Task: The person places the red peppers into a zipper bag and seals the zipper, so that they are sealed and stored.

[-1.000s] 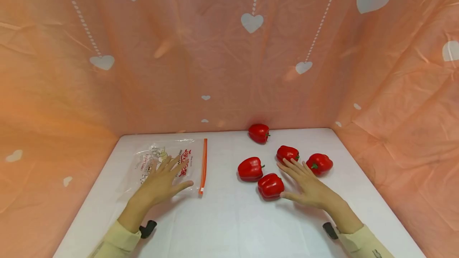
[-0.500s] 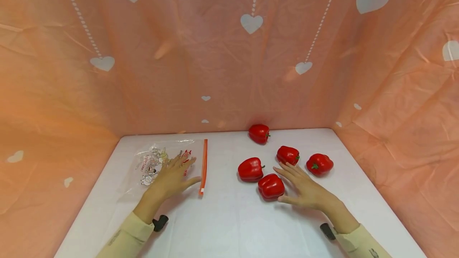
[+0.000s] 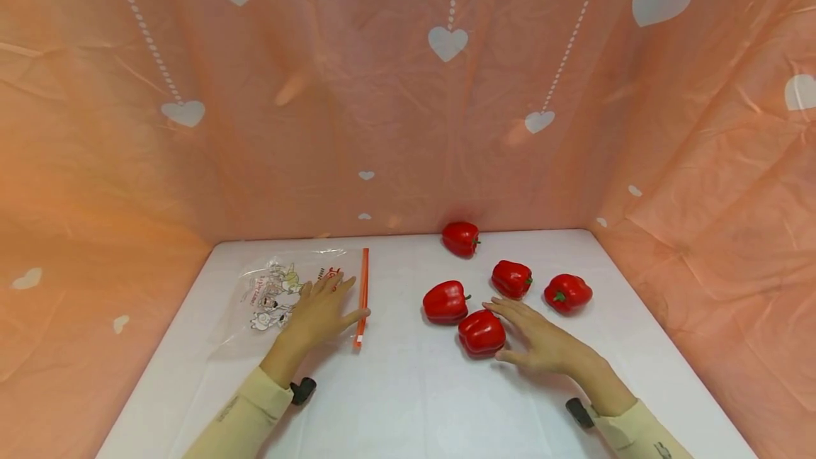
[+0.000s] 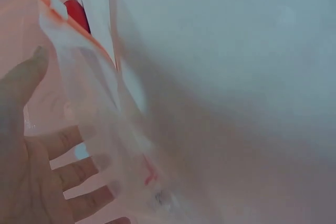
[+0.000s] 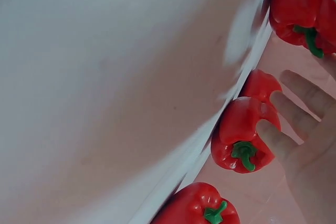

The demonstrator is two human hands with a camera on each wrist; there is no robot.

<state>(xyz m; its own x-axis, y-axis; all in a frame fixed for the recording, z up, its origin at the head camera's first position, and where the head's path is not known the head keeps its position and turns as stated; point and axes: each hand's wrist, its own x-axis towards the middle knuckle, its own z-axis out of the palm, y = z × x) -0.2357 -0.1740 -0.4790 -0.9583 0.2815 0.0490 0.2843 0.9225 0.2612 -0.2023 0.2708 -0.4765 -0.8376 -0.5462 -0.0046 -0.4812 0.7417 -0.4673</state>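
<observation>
A clear plastic zip bag [image 3: 270, 303] with cartoon print lies flat at the table's left, its orange zip edge [image 3: 364, 289] facing right. My left hand [image 3: 316, 316] is spread over its right part, thumb by the zip; the left wrist view shows the fingers [image 4: 79, 174] at the bag, but contact is unclear. My right hand [image 3: 542, 340] reaches round the right side of the nearest red bell pepper [image 3: 482, 333], fingers behind it and thumb in front. Whether it touches the pepper is not clear. In the right wrist view the fingers [image 5: 294, 114] look extended.
More red bell peppers lie about: one [image 3: 445, 302] left of the nearest, one [image 3: 511, 278] behind the right hand, one [image 3: 568, 293] at right, one [image 3: 460, 239] by the back edge. Orange cloth [image 3: 408, 126] with white hearts encloses the white table [image 3: 395, 402].
My left hand has moved right across the bag toward its zip edge. My right hand has shifted slightly left and closer around the nearest bell pepper. Bag and peppers have stayed put.
</observation>
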